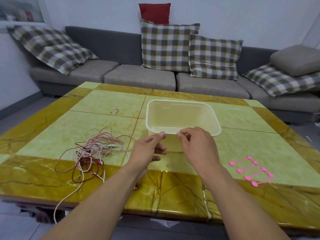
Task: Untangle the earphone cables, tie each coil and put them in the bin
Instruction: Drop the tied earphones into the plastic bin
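Bin (181, 116) near wall hidden behind both hands; cable (57, 210) end drops off counter (173, 193) edge, tip unclear.

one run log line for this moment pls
left hand: empty | right hand: empty | tangled pink-red earphone cables: untouched | translucent plastic bin: empty

A glossy, polished marble-like table (107, 103) is carrying a translucent, smooth plastic bin (215, 118), thin rubbery-looking earphone cables (90, 153) at nine o'clock and matt pink soft-plastic ties (251, 170) at four o'clock, while woven checked cloth cushions (166, 47) are lying on a matt grey fabric sofa (138, 78).
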